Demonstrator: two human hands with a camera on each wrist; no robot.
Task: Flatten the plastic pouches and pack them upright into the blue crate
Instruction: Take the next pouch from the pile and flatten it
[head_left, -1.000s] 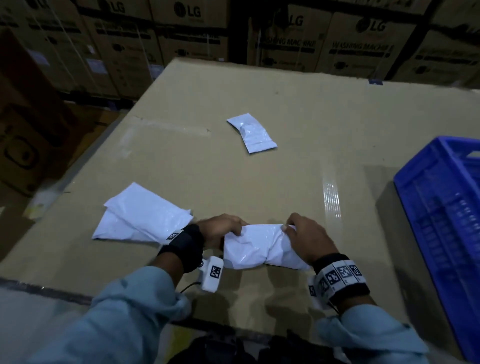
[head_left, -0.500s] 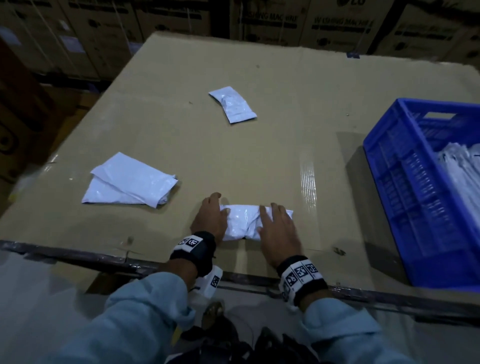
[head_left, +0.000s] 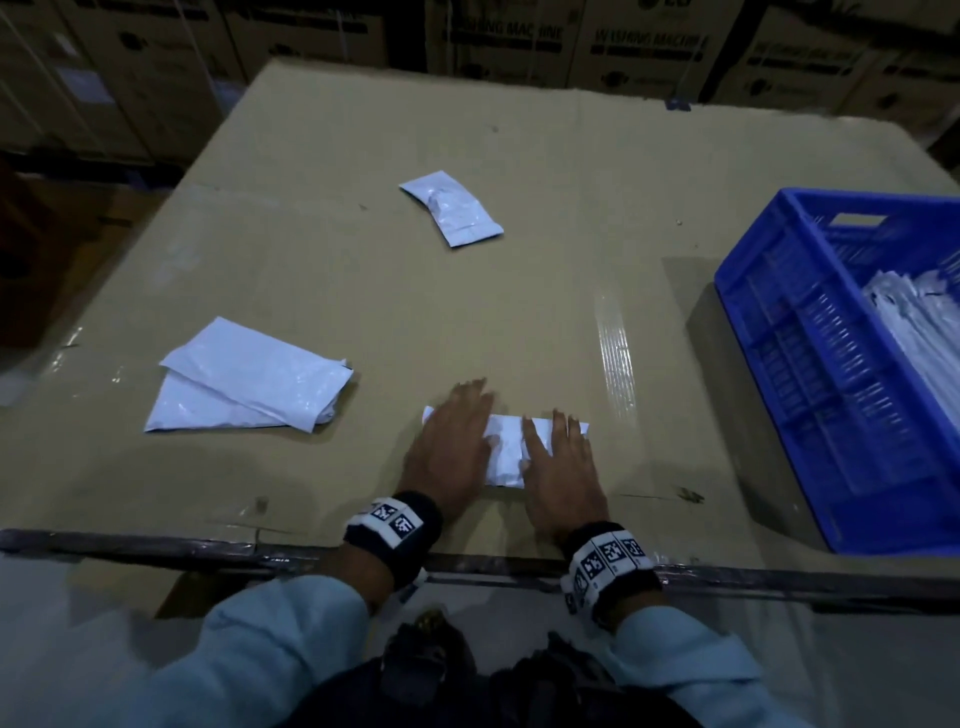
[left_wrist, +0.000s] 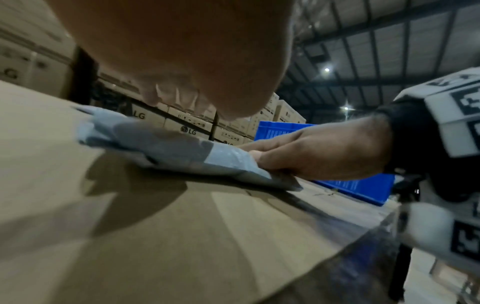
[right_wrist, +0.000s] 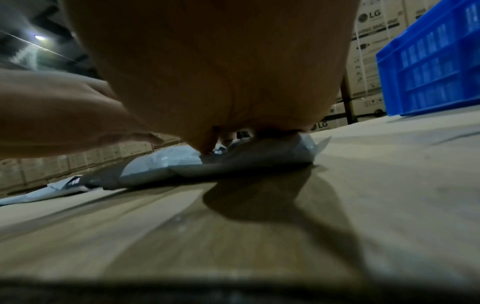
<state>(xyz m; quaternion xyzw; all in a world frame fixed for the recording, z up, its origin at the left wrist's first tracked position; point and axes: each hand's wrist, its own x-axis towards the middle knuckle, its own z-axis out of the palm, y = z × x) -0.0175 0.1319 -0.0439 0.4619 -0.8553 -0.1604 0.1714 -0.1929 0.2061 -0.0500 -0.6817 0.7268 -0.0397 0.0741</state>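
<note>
Pouches (head_left: 451, 213): approx 4 loose, 1 crate (head_left: 810, 374)

pouch (head_left: 505, 451): glossy crinkled plastic | table (head_left: 363, 291): matt cardboard | crate (head_left: 779, 332): ribbed plastic

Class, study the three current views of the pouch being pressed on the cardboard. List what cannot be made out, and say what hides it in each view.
- Pouch ends, head view: covered by left hand and right hand.
- Blue crate, head view: right side cut off by the frame edge, so its pouch count is unknown.
- Right fingertips, right wrist view: hidden behind the palm.
- Two stacked pouches: whether more lie beneath is hidden.
</note>
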